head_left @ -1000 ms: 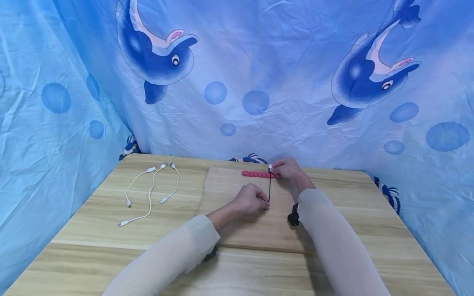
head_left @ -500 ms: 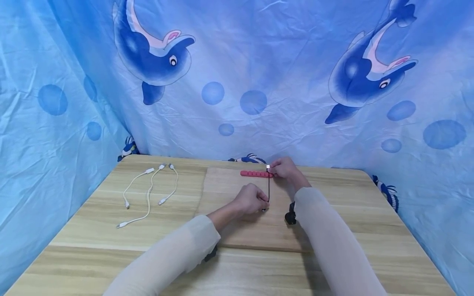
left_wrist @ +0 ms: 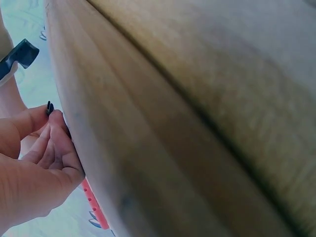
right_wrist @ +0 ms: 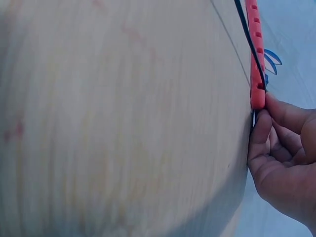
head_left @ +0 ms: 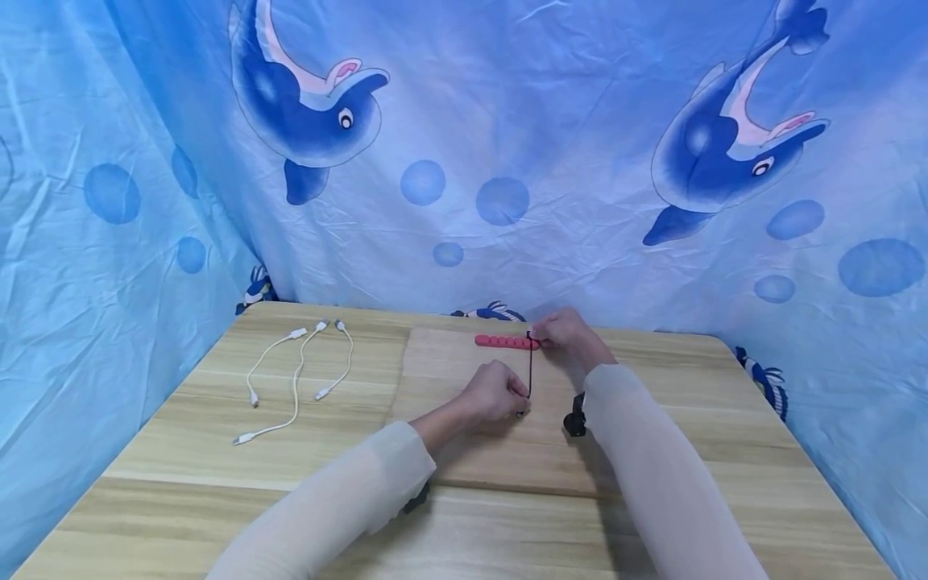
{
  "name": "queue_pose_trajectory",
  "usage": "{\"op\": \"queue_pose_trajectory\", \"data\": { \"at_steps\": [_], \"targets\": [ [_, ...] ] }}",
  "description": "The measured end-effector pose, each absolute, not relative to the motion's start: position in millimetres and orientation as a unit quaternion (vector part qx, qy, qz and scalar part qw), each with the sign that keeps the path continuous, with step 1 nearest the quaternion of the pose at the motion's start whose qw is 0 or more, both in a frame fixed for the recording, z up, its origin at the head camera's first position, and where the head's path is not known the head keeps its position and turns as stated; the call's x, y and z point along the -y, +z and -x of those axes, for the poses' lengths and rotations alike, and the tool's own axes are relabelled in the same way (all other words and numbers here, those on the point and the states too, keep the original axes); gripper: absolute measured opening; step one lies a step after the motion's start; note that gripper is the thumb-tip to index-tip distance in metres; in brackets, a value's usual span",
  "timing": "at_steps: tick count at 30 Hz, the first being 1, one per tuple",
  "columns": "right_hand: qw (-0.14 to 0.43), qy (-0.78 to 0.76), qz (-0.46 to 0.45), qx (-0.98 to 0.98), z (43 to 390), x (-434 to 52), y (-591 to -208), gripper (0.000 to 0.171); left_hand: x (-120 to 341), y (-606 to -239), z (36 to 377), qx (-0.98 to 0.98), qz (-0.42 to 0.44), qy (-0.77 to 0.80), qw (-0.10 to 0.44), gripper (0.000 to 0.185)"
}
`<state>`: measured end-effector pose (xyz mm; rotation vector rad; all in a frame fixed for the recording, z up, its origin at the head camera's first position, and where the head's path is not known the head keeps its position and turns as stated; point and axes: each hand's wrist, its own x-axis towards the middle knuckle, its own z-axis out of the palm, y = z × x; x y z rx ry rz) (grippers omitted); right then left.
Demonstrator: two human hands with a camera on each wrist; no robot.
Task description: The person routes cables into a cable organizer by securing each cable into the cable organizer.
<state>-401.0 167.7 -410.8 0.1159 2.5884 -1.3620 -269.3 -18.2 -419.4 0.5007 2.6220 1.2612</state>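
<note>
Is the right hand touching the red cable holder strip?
Touching. In the right wrist view, the right hand has its fingertips pressed against the end of the red cable holder strip, with no gap between them.

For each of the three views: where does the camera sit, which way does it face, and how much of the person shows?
Head: worn high, facing forward and down; shows table, both sleeved arms, left hand, right hand.
Left wrist: low beside the board; shows left-hand fingers pinching the black cable.
Right wrist: low along the board; shows right-hand fingers at the red cable holder.
Shared: holder and cable appear in all three.
</note>
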Motion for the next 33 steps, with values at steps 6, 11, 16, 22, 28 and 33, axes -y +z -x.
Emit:
{"op": "queue_pose_trajectory", "data": {
  "at_steps": [6,11,16,22,28,33],
  "targets": [
    [0.118,-0.483,-0.029,-0.867,400,-170,-410,0.029,17,-419,269,-0.885,-0.157,0.428,0.1,0.007],
    [0.114,-0.477,-0.021,-0.871,399,-169,-410,0.028,16,-418,268,-0.886,-0.153,0.425,0.1,0.007],
    [0.11,-0.468,-0.023,-0.876,399,-168,-410,0.027,15,-417,267,-0.888,-0.157,0.421,0.097,0.008],
    [0.106,-0.46,-0.027,-0.881,398,-168,-410,0.027,14,-418,267,-0.891,-0.16,0.414,0.093,0.009],
    [0.105,-0.461,-0.024,-0.881,399,-168,-410,0.026,11,-418,266,-0.886,-0.159,0.424,0.099,0.007],
    [0.108,-0.459,-0.009,-0.882,399,-171,-411,0.027,7,-418,264,-0.887,-0.155,0.425,0.095,0.008]
  ]
}}
